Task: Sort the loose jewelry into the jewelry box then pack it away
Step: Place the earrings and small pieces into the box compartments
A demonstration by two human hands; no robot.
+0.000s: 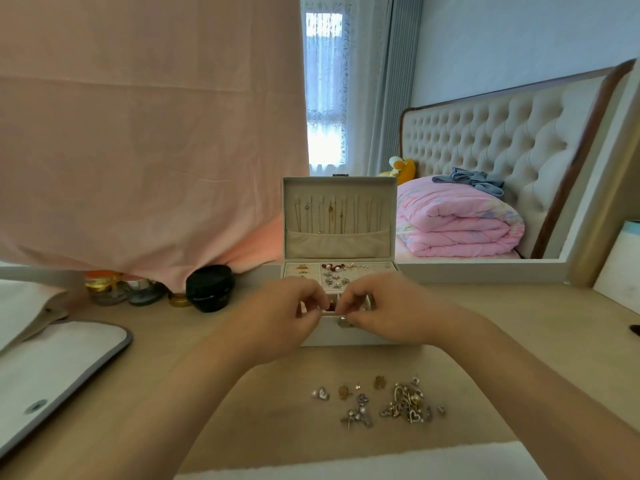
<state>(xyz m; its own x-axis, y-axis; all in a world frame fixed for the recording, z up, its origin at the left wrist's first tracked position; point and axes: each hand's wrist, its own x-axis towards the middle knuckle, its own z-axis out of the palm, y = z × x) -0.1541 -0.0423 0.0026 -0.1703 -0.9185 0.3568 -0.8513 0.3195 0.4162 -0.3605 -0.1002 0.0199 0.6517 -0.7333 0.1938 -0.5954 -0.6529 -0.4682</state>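
**A:** Which step is this?

**B:** Sorting, I judge. The white rectangular jewelry box with beige lining [339, 242] stands open on the pale wooden bench [166, 348]. The left hand [277, 315] and right hand [394, 311] meet over its front compartments.

**A:** And the fingers [346, 303]?

**B:** Curled on both hands, tips drawn together in a pinch on what I take to be a small piece.

**A:** What next?

**B:** Seat it in a free compartment, then reach for the loose heap of silver and gold jewelry [401, 403], which lies on the bench nearer the person, apart from the box.

**A:** Anything hidden?

**B:** The piece itself, and the front compartments behind the hands. A metal glint under the right fingertips may be the box's clasp; I cannot tell.
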